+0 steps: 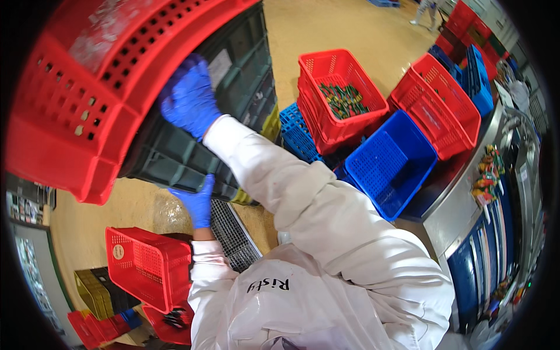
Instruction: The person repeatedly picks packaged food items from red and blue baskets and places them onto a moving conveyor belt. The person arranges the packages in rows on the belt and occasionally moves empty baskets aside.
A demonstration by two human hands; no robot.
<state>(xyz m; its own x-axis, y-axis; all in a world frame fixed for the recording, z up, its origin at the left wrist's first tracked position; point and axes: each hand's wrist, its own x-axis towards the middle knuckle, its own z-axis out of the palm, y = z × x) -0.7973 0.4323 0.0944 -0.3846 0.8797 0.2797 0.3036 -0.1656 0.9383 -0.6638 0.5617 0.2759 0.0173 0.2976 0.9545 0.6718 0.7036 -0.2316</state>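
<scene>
At the upper left, a perforated red plastic crate [127, 94] with clear ice-like pieces inside sits tilted in view above a dark grey-green ribbed crate [245, 57]. My right hand [190, 100], in a blue glove, reaches across to the dark crate's side, just under the red crate. Its fingers are curled and partly hidden. Lower down, my left hand [197, 203], also blue-gloved, touches the dark crate's lower edge. Its thumb points up along the side, apart from the fingers, whose tips are hidden. Yellow plastic [272, 122] shows at the dark crate's base.
To the right stand a red crate [306, 65] holding small green-and-red packets, a blue crate [376, 164] and another red crate [459, 113]. A steel conveyor [455, 223] curves along the far right. A floor grate [232, 236] and red crate [146, 271] lie below left. A person [426, 13] stands far off.
</scene>
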